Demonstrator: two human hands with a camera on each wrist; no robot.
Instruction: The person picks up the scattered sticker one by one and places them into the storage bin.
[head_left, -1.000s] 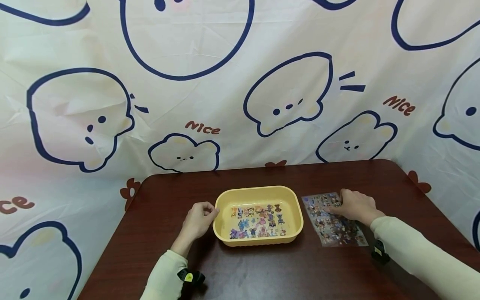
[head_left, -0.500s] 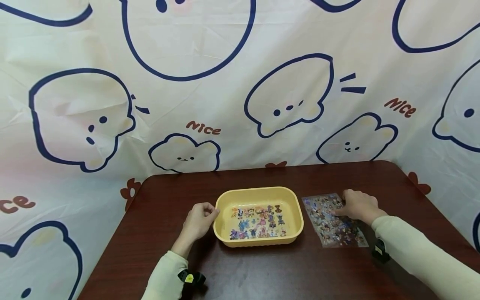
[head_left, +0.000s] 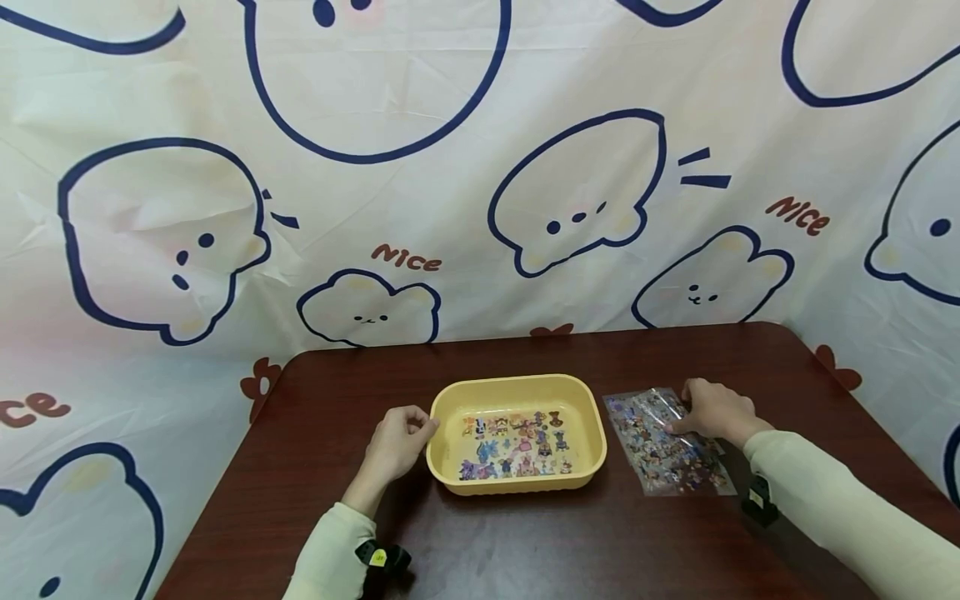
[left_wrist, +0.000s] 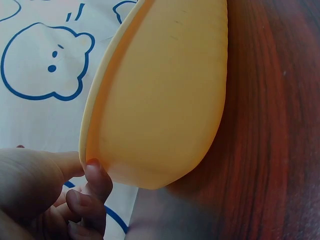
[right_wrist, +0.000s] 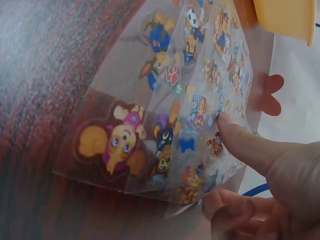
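Observation:
My left hand (head_left: pixel 397 442) pinches the left rim of a yellow plastic basin (head_left: pixel 517 483) between thumb and index finger; the left wrist view shows the thumb and finger (left_wrist: pixel 98 177) at that rim. Small cartoon stickers (head_left: pixel 487 450) show on the basin's floor. To its right lies a stack of clear cartoon sticker sheets (head_left: pixel 648 442) on the table. My right hand (head_left: pixel 720 412) pinches the sheets' far right edge, thumb on top and the other fingers underneath. In the right wrist view, the upper sheet (right_wrist: pixel 200 120) is bowed up and fanned slightly from those below.
The dark red-brown wooden table (head_left: pixel 517 550) runs back to a pale cloth (head_left: pixel 450 192) printed with blue-outlined cartoon animals. Black straps (head_left: pixel 382 552) with small devices sit on both wrists, over pale sleeves.
The upper sticker sheet has bent upward near my right fingers and now catches a bright reflection. My left hand and the basin have stayed in place.

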